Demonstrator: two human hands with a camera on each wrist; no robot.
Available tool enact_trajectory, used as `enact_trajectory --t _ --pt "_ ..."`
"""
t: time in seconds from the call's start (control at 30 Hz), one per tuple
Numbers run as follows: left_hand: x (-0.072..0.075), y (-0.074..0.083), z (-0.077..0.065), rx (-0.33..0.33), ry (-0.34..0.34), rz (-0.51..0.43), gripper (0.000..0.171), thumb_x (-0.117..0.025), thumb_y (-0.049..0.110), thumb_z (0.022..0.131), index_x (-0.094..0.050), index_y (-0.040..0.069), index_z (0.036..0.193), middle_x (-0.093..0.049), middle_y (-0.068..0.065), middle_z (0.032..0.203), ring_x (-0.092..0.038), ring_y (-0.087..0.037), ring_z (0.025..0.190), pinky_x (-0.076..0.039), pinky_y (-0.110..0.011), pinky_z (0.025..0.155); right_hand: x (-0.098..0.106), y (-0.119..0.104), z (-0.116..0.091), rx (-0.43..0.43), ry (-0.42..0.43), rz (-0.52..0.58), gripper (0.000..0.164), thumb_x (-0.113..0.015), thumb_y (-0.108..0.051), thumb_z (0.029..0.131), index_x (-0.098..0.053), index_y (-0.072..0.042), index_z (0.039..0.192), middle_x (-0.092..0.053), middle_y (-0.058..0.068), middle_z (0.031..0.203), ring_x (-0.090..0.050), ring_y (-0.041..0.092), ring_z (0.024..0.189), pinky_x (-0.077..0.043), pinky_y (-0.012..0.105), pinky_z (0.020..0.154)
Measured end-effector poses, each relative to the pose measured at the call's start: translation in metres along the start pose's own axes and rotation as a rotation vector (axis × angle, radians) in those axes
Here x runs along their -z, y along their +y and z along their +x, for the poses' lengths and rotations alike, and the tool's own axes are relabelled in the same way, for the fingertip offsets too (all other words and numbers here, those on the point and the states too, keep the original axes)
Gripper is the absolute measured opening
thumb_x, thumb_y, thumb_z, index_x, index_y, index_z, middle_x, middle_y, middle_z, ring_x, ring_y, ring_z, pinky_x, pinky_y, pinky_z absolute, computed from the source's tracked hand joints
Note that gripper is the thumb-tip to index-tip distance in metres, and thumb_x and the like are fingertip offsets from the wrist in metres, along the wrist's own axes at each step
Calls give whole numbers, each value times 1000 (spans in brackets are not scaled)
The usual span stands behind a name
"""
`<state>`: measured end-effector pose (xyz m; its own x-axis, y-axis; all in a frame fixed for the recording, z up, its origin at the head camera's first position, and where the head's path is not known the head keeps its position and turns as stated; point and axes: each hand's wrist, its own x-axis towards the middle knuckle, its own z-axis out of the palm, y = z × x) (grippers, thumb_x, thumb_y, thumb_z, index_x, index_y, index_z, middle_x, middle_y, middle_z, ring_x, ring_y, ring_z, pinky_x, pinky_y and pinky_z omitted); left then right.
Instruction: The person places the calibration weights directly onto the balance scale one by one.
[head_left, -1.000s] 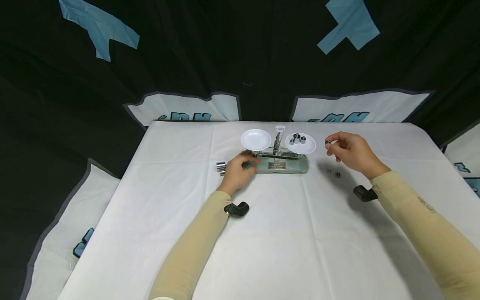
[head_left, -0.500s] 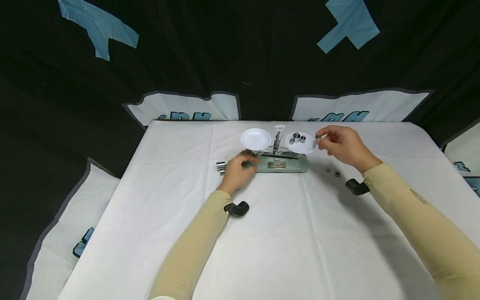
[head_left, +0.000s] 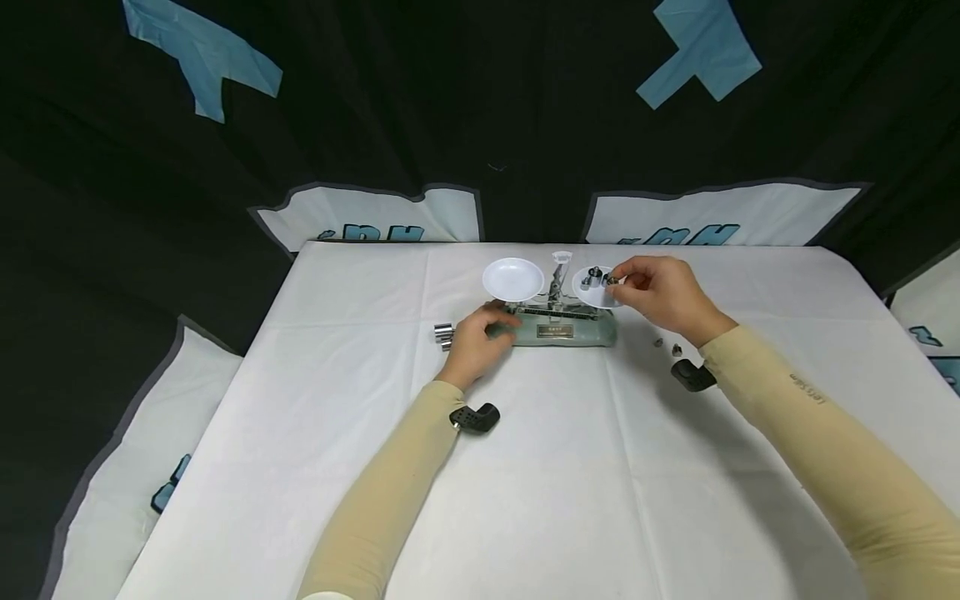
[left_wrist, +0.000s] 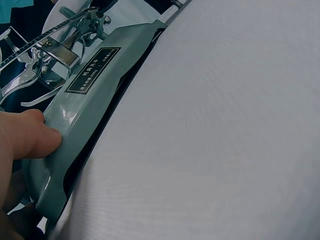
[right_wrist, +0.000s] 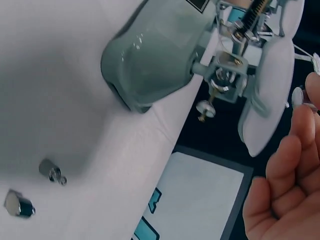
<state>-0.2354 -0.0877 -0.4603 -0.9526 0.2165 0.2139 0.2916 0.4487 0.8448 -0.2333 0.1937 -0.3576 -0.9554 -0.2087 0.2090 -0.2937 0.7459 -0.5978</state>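
A green two-pan balance scale (head_left: 577, 333) stands near the table's far side. My left hand (head_left: 477, 343) grips the left end of its base, with the thumb lying on the green housing in the left wrist view. The white left pan (head_left: 513, 279) carries nothing. Several small metal weights (head_left: 595, 274) stand on the right pan (head_left: 597, 302). Over that pan's right edge, my right hand (head_left: 663, 293) pinches a small knobbed weight (right_wrist: 297, 96) between thumb and fingertips. Whether this weight touches the pan cannot be made out.
Two small weights, a larger one (right_wrist: 20, 204) and a smaller one (right_wrist: 50, 171), are on the white tablecloth right of the scale. Larger shiny cylinders (head_left: 442, 332) are left of the base, partly behind my left hand. A black curtain (head_left: 480, 100) hangs behind the table.
My right hand has moved left with the pinched weight, from beside the scale to above the right pan. The left hand has stayed on the base.
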Motion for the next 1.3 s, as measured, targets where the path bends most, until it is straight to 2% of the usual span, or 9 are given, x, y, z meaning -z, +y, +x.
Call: enact_trajectory --t 0.1,0.33,0.63,0.83,1.3 --pt "-1 0 0 0 -2 2 18 -67 5 83 -73 7 99 -58 -10 138 -47 -23 137 -37 -35 116 -5 0 0 13 25 2 19 -70 -14 85 -71 -1 99 -61 9 74 -51 17 67 -39 18 50" --pt "-2 -1 1 -1 1 4 18 -67 5 82 -73 8 99 -59 -9 137 -47 -21 137 -37 -34 116 -15 -4 0 -8 78 -16 21 -73 -18 83 -72 -2 96 -52 7 67 -45 19 64 -32 24 46" --pt "-2 1 0 -7 -3 -4 17 -67 5 83 -73 8 99 -56 -9 141 -46 -22 138 -36 -35 116 -20 -7 4 -13 60 -82 21 -72 -20 84 -72 -3 95 -51 5 62 -45 20 59 -34 27 47" --pt "-2 2 1 -13 0 -11 17 -67 4 83 -73 7 99 -57 -10 139 -46 -23 138 -36 -35 116 -20 -7 5 -54 62 -127 21 -74 -23 81 -75 -5 93 -54 6 62 -46 21 62 -35 30 48" --pt "0 0 -1 -1 0 -10 17 -67 5 83 -73 8 99 -56 -9 141 -44 -22 139 -36 -35 116 -21 -7 8 -77 61 -117 23 -76 -26 80 -76 -6 91 -57 6 62 -48 21 64 -37 31 51"
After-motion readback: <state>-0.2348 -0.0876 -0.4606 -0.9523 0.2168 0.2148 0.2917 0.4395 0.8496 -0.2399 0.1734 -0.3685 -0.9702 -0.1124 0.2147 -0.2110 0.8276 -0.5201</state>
